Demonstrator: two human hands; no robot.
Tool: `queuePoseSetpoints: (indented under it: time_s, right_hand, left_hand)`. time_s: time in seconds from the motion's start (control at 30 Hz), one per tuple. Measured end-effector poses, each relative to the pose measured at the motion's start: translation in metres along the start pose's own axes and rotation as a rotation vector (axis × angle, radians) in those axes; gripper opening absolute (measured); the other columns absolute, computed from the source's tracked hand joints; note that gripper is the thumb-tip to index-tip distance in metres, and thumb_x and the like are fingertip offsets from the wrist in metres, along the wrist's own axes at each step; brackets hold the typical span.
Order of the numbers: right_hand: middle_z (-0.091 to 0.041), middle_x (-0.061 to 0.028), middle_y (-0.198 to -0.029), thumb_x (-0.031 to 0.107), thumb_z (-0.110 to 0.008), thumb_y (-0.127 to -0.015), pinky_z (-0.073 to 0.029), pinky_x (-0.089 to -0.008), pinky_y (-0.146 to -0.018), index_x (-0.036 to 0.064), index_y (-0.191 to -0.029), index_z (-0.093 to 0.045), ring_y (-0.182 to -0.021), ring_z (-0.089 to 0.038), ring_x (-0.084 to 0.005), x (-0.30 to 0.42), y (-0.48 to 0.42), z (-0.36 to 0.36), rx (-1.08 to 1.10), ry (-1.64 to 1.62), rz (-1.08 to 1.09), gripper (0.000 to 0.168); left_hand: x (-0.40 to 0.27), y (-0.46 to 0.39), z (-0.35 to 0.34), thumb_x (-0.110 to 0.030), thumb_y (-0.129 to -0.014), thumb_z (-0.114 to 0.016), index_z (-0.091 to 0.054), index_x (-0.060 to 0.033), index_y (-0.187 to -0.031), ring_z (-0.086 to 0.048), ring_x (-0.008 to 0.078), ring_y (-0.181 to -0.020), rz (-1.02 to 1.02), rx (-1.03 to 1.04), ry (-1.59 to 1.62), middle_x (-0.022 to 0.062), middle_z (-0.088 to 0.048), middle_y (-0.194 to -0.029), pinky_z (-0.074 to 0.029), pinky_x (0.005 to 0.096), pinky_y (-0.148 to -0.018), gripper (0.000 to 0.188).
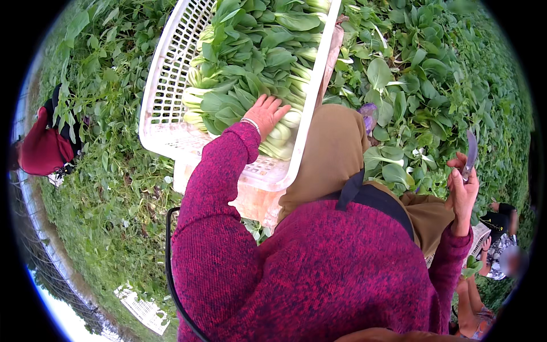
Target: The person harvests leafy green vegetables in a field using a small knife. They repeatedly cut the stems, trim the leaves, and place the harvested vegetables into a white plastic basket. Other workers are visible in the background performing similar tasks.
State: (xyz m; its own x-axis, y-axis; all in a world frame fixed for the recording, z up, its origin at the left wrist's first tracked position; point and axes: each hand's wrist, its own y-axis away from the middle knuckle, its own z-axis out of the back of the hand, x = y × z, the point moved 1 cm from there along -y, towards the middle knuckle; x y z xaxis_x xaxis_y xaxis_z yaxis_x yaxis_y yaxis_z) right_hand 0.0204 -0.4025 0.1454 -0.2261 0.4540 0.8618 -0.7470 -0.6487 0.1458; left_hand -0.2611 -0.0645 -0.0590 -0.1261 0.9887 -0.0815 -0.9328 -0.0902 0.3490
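Note:
A white plastic crate [164, 92] stands in front of me, with rows of bok choy [260, 60] packed inside, leaves toward the middle and pale stalks toward the sides. My left hand [266, 116] lies spread on the bok choy near the crate's closest end, a bracelet at its wrist. Off to the right, my right hand [462, 188] is raised above my knee and grips a small knife with a curved blade [471, 149], which points up and away. Beyond that hand, leafy greens [395, 169] cover the ground.
Beneath the white crate is another, orange-tinged crate [256, 205]. A person in red [47, 145] bends at the far left; other people [498, 252] are beside a crate at the lower right. Another white crate [143, 308] lies at the lower left. A purple object [368, 117] is by my knee.

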Motion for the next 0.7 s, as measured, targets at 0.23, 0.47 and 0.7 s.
queuePoseSetpoints:
  time_s: [0.23, 0.47, 0.7]
  right_hand:
    - [-0.057, -0.0025, -0.086, 0.01, -0.057, -0.079, -0.033, -0.0131, -0.046, 0.0, -0.114, -0.046, -0.053, -0.042, -0.0009, -0.004, 0.013, 0.021, -0.069, 0.066, 0.007, 0.038]
    - [-0.056, -0.0008, -0.084, 0.013, -0.058, -0.079, -0.033, -0.0142, -0.048, 0.0, -0.111, -0.048, -0.056, -0.042, -0.0011, -0.001, 0.03, 0.041, -0.205, 0.097, 0.024, 0.036]
    - [-0.052, 0.0029, -0.078, 0.011, -0.058, -0.079, -0.035, -0.0166, -0.05, 0.003, -0.106, -0.051, -0.059, -0.042, -0.0022, 0.001, 0.087, 0.09, -0.452, 0.162, -0.119, 0.029]
  left_hand:
    - [-0.035, 0.003, 0.035, -0.033, -0.044, -0.079, -0.019, -0.0097, -0.13, -0.019, 0.0316, -0.125, 0.066, 0.27, 0.03, 0.0197, -0.02, -0.133, -0.01, 0.0529, -0.1, 0.108]
    - [-0.006, -0.02, -0.004, -0.038, -0.043, -0.079, -0.028, -0.0148, -0.127, -0.025, 0.0304, -0.122, -0.016, 0.192, 0.098, 0.0155, -0.03, -0.129, -0.015, 0.0525, -0.098, 0.101]
    - [-0.018, -0.027, 0.023, -0.04, -0.065, -0.059, -0.041, -0.0178, -0.12, -0.029, 0.0287, -0.116, -0.122, 0.03, -0.015, 0.0085, -0.041, -0.118, -0.018, 0.0596, -0.093, 0.062]
